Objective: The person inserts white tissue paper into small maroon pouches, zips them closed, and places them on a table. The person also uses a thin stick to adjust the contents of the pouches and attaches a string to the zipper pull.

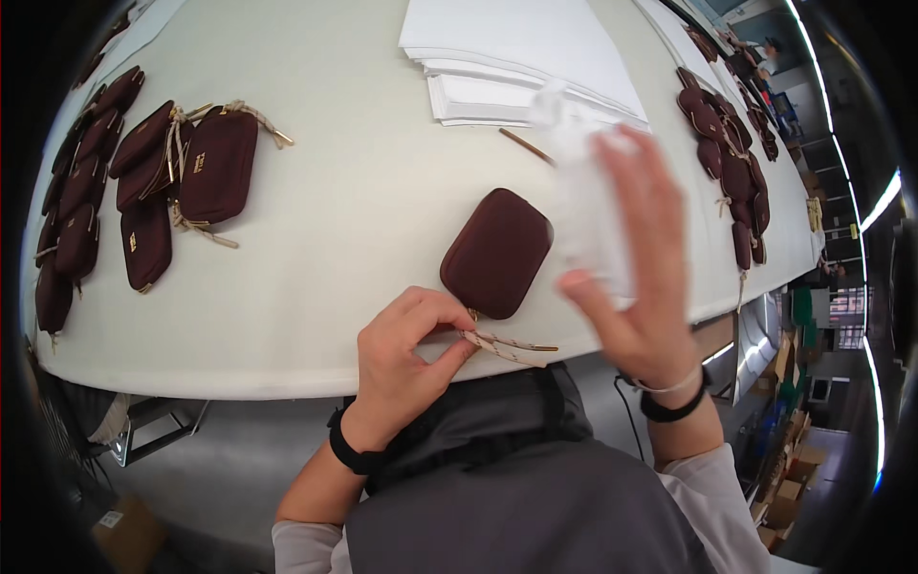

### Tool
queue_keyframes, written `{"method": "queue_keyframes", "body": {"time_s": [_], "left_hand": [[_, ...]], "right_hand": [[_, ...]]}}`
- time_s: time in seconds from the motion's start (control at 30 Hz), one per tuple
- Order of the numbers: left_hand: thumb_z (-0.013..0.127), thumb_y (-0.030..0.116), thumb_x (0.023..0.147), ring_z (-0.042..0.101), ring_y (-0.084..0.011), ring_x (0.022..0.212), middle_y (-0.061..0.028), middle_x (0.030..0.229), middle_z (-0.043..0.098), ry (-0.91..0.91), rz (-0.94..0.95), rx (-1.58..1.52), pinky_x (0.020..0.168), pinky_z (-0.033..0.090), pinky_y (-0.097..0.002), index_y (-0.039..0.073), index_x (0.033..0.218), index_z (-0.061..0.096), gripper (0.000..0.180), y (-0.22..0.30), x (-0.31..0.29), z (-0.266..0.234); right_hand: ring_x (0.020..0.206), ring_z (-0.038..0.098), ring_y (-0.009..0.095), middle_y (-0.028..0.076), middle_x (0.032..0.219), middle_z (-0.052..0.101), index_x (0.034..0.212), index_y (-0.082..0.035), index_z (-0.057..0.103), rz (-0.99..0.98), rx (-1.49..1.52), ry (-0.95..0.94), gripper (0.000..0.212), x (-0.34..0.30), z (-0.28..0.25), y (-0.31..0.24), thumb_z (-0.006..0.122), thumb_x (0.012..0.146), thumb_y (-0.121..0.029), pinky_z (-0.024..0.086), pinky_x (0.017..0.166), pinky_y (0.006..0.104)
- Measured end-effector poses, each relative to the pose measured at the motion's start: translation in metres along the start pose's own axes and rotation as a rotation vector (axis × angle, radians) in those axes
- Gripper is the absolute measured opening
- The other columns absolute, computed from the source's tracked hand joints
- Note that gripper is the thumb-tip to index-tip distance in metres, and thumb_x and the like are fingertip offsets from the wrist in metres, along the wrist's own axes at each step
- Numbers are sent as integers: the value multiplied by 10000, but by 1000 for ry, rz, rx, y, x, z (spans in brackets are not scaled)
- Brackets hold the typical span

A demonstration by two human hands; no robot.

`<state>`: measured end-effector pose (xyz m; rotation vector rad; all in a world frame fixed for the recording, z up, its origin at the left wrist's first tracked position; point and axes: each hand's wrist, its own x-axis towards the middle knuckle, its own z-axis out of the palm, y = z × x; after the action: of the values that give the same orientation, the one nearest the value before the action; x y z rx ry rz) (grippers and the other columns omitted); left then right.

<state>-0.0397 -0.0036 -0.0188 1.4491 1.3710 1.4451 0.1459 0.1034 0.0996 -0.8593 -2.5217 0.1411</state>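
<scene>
A dark maroon zip pouch (497, 253) lies on the table near its front edge, plain side up. My left hand (406, 346) is closed beside its lower end, thumb and forefinger pinching a beige flecked cord (507, 346). The cord's loose ends, one with a metal-looking tip, stick out to the right. To the right of the pouch, my right hand (650, 258) is raised and smeared by motion. Between its thumb and fingers is a white crumpled piece (591, 206), also blurred; whether it is paper or thin plastic I cannot tell.
White sheets (526, 57) are stacked at the far side, with a thin brown stick (526, 145) before them. Several maroon pouches (218, 165) with cords lie at left, and more pouches (736, 177) at right. The white table's (316, 258) front edge runs before my body.
</scene>
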Motion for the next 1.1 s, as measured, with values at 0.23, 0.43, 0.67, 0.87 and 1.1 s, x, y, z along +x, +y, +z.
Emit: {"method": "queue_keyframes", "body": {"time_s": [0.23,0.43,0.67,0.87,1.1], "left_hand": [[803,-24,690,683,-208,780,-44,862,686,-277,95,-50,671,554,-309,77,844,694,214,6,3,1],[822,-8,695,684,-202,760,-47,838,688,-253,64,-51,683,557,-294,65,843,688,213,3,3,2],[883,44,722,680,-140,748,-40,833,691,-263,-47,-117,693,556,-268,34,808,662,237,2,2,7],[848,3,778,694,-131,825,-69,864,680,-251,-215,-223,766,575,-269,4,840,633,224,12,0,7],[812,69,823,691,-185,882,-82,957,704,-499,-141,-121,773,555,-298,52,896,716,122,28,6,27]], "right_hand": [[1307,420,461,221,1470,428,1490,-143,465,188,275,-271,727,-18,18,15,755,840,-290,385,1106,475],[1375,395,423,257,1507,400,1482,-9,433,226,376,165,717,-15,3,6,709,906,-335,316,1145,459],[1349,415,431,248,1469,437,1484,-59,451,230,318,-47,726,-39,38,7,728,887,-364,336,1141,489],[1363,452,264,158,1461,493,1499,-35,419,337,606,355,758,-29,-20,35,759,896,-345,333,1145,382],[1364,461,280,166,1468,489,1489,-21,438,421,668,274,766,-52,-31,41,765,875,-342,339,1141,390]]}}
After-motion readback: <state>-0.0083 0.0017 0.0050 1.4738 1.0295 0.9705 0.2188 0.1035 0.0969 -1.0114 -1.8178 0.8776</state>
